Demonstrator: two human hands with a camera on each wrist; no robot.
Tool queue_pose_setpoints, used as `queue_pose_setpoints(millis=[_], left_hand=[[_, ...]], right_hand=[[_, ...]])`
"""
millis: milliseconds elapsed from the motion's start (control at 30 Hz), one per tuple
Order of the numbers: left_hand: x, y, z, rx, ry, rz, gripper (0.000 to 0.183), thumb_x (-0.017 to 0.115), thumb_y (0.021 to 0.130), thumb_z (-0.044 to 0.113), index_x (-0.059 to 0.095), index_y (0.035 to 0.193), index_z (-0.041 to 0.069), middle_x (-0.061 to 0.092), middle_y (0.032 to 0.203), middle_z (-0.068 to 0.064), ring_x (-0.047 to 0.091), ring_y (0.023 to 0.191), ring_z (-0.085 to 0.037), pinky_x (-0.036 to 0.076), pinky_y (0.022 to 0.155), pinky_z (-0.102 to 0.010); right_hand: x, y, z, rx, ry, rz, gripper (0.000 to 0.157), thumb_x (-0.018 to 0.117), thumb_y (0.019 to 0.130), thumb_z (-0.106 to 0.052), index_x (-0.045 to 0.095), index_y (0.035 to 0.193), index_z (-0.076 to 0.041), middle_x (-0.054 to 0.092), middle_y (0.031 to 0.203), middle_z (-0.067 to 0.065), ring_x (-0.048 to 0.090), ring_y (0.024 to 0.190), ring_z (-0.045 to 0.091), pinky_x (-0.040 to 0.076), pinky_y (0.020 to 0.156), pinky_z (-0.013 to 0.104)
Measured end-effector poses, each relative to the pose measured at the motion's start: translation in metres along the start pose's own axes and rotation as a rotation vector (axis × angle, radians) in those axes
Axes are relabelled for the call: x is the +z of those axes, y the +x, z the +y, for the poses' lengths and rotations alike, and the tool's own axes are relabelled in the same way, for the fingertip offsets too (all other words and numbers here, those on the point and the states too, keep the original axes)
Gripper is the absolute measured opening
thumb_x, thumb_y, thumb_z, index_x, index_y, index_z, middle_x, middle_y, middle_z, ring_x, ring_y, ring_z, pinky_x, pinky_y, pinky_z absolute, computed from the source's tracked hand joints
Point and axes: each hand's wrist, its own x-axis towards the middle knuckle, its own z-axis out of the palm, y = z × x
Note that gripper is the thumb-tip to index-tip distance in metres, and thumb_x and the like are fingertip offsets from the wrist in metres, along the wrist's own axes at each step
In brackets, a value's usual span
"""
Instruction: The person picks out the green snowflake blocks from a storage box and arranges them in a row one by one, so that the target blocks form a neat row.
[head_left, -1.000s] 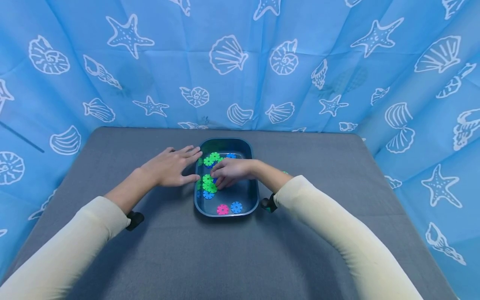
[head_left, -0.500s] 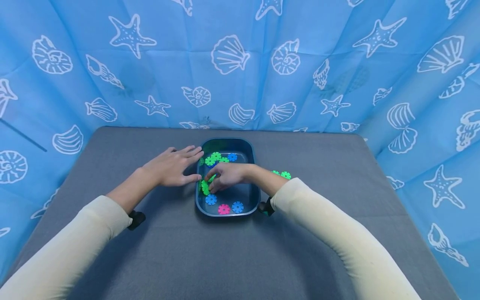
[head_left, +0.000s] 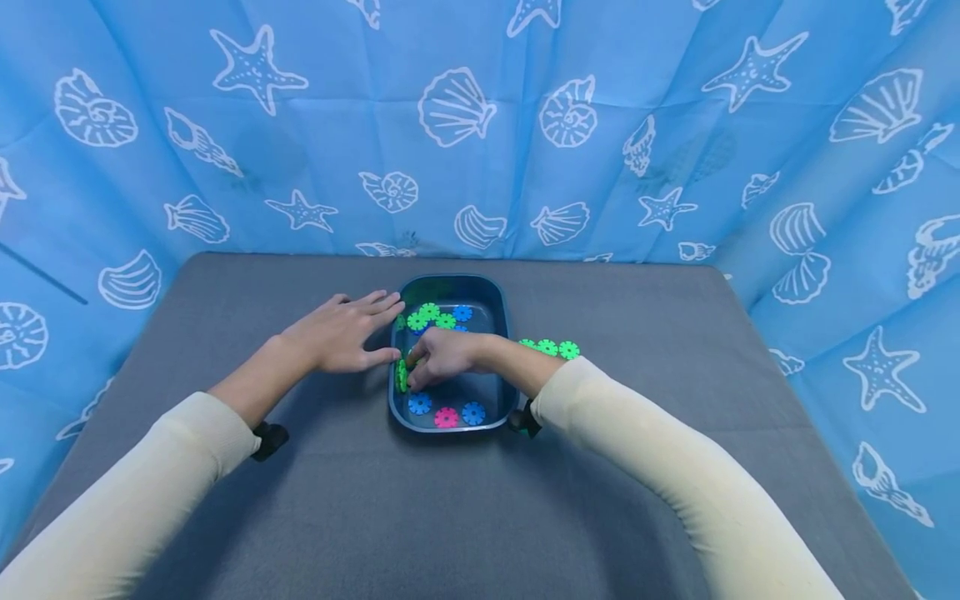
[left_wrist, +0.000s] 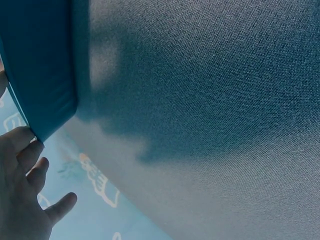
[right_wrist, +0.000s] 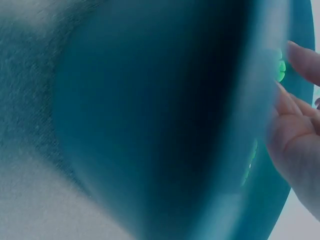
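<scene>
My right hand inside blue tray, fingers pinching green gear disc at tray's left wall. Left hand flat, relaxed on grey mat, fingertips against tray's outer rim. Three green discs lie behind right forearm. Risk, I judge: pinch is shallow, disc could slip back among loose discs beneath knuckles; tray may skid if left hand lifts.

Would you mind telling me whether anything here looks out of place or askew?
Mildly, yes: three green discs lie on the grey table, right of the blue tray, while the other discs sit inside it. The right hand pinches a green disc on edge.
</scene>
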Motion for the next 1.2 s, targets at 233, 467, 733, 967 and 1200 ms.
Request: queue_pose_setpoints(millis=[233,467,733,967,1200], left_hand=[[0.0,0.0,0.0,0.002,0.002,0.001,0.078,0.053,0.098,0.054,0.032,0.155,0.006,0.028,0.161,-0.015,0.024,0.148,-0.037,0.026,0.109,-0.068],[0.0,0.0,0.0,-0.002,-0.001,-0.004,0.078,0.054,0.098,0.053,0.032,0.155,0.005,0.027,0.161,-0.015,0.023,0.148,-0.037,0.025,0.11,-0.069],[-0.001,0.0,0.0,-0.004,0.008,-0.006,0.079,0.053,0.098,0.055,0.032,0.156,0.006,0.028,0.161,-0.015,0.024,0.149,-0.036,0.026,0.11,-0.068],[-0.001,0.0,0.0,-0.003,0.015,-0.003,0.079,0.054,0.097,0.056,0.033,0.155,0.006,0.029,0.161,-0.015,0.024,0.148,-0.036,0.027,0.109,-0.068],[0.0,0.002,-0.001,-0.009,0.023,-0.009,0.08,0.053,0.097,0.056,0.032,0.156,0.006,0.028,0.161,-0.015,0.024,0.148,-0.036,0.027,0.109,-0.068]], right_hand=[[0.004,0.002,-0.007,0.1,0.181,0.018,0.026,0.059,0.101,-0.014,0.067,0.119,0.003,0.072,0.113,0.017,0.068,0.112,0.027,0.049,0.1,0.042],[0.007,0.006,-0.008,0.121,0.194,0.067,0.021,0.06,0.1,-0.014,0.071,0.11,0.001,0.073,0.108,0.018,0.07,0.106,0.027,0.052,0.097,0.042],[0.002,0.004,-0.009,0.109,0.207,0.059,0.026,0.056,0.102,-0.008,0.066,0.12,0.006,0.074,0.102,0.018,0.072,0.101,0.027,0.052,0.096,0.041],[-0.006,-0.003,-0.008,0.095,0.187,0.072,0.03,0.054,0.102,-0.006,0.061,0.128,0.008,0.075,0.095,0.015,0.073,0.097,0.025,0.054,0.093,0.039],[-0.021,-0.022,-0.006,0.085,0.193,0.094,0.023,0.055,0.102,-0.005,0.065,0.119,0.007,0.075,0.094,0.015,0.074,0.09,0.022,0.054,0.092,0.039]])
